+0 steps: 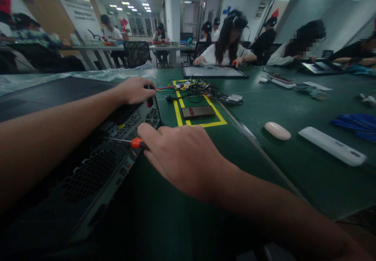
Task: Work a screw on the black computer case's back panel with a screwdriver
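A black computer case (96,174) lies on its side on the green table, its rear panel with vent grilles and ports facing right. My right hand (188,155) is closed round the orange handle of a screwdriver (136,143). Its thin metal shaft points left at the rear panel; whether the tip touches a screw is too dark to tell. My left hand (136,89) grips the far rear corner of the case, its fingers bent over the edge near the round fan grille (152,116).
Past the case lie bundled cables (205,88) and a dark phone-like slab (198,112) inside yellow tape (222,123). At right are a pale mouse-shaped object (277,131), a white bar (331,145) and blue cable (357,125). A person opposite works on a flat panel (214,71).
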Motion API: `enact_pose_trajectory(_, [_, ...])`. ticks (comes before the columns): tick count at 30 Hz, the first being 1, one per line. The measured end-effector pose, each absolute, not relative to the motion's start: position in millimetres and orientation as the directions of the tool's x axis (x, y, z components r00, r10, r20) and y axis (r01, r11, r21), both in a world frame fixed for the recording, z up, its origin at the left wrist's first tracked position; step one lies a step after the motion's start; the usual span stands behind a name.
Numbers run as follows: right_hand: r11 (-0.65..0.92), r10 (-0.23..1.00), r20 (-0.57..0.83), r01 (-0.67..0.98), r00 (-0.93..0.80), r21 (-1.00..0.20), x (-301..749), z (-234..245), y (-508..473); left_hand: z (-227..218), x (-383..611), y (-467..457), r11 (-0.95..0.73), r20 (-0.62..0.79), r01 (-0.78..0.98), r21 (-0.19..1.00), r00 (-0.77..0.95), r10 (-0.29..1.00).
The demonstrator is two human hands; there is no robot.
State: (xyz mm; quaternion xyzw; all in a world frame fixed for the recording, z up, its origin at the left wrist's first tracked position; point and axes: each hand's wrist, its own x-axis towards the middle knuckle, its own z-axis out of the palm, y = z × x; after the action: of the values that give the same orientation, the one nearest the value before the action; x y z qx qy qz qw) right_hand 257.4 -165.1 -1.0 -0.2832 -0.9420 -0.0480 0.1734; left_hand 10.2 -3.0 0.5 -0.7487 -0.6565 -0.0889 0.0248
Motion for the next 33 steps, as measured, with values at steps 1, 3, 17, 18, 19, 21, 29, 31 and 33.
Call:
enact_pose_trajectory(1, [0.835,0.518,0.352,0.550,-0.779,-0.013,257.5,-0.6,-165.2,0.8,10.3,-3.2,-0.134,0.166,0.988,0.079,0.120,0.979])
enact_pose_trajectory(3, [0.838,0.517,0.354,0.546,-0.780,-0.021,258.0,0.2,-165.2,0.9,10.3,-3.4,-0.127,0.168,0.989,0.079,0.113,0.979])
enact_pose_trajectory(17, [0.834,0.528,0.344,0.551,-0.776,-0.038,257.7,1.3,-166.5,0.1,10.0,-2.9,-0.123,0.164,0.987,0.100,0.105,0.981])
enact_pose_trajectory(18, [0.832,0.532,0.342,0.552,-0.774,-0.045,257.6,1.5,-166.5,0.2,10.2,-3.1,-0.123,0.163,0.987,0.103,0.105,0.981])
enact_pose_trajectory(19, [0.830,0.538,0.339,0.555,-0.772,-0.054,257.5,1.6,-166.4,0.3,10.3,-3.4,-0.127,0.165,0.986,0.106,0.108,0.980])
enact_pose_trajectory(21, [0.831,0.541,0.328,0.551,-0.774,-0.071,256.8,1.1,-166.1,0.5,10.3,-3.7,-0.144,0.173,0.983,0.113,0.123,0.977])
enact_pose_trajectory(29, [0.843,0.525,0.304,0.535,-0.795,-0.057,254.1,-1.6,-165.1,0.8,10.0,-2.7,-0.114,0.168,0.987,0.110,0.094,0.981])
enact_pose_trajectory(31, [0.846,0.516,0.307,0.532,-0.799,-0.037,254.9,-1.0,-164.4,0.1,9.8,-1.9,-0.112,0.175,0.987,0.111,0.092,0.980])
enact_pose_trajectory(33, [0.850,0.505,0.316,0.526,-0.803,-0.021,256.0,-1.0,-163.3,-0.5,9.5,-1.1,-0.120,0.182,0.986,0.114,0.098,0.978])
